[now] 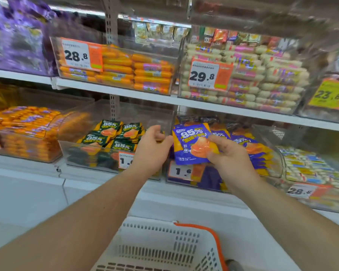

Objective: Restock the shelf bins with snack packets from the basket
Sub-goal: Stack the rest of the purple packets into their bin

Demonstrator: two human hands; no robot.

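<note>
My right hand [226, 153] grips a small stack of blue-and-orange "85%" snack packets [188, 142] in front of the clear bin of the same blue packets [241, 145] on the lower shelf. Fingers half curled, my left hand [152, 148] touches the left edge of that stack; whether it grips the stack I cannot tell. Just left stands a clear bin of green "85%" packets [110, 137]. The white basket with an orange handle [164, 245] sits below my arms; its inside is mostly hidden.
Bins of orange sausages [125, 69] and pale sausages [262, 79] fill the upper shelf, with price tags on their fronts. Another orange-sausage bin [24, 130] is at lower left and a bin of mixed pale packets [311, 167] at lower right. A white shelf ledge [184, 196] runs under the lower bins.
</note>
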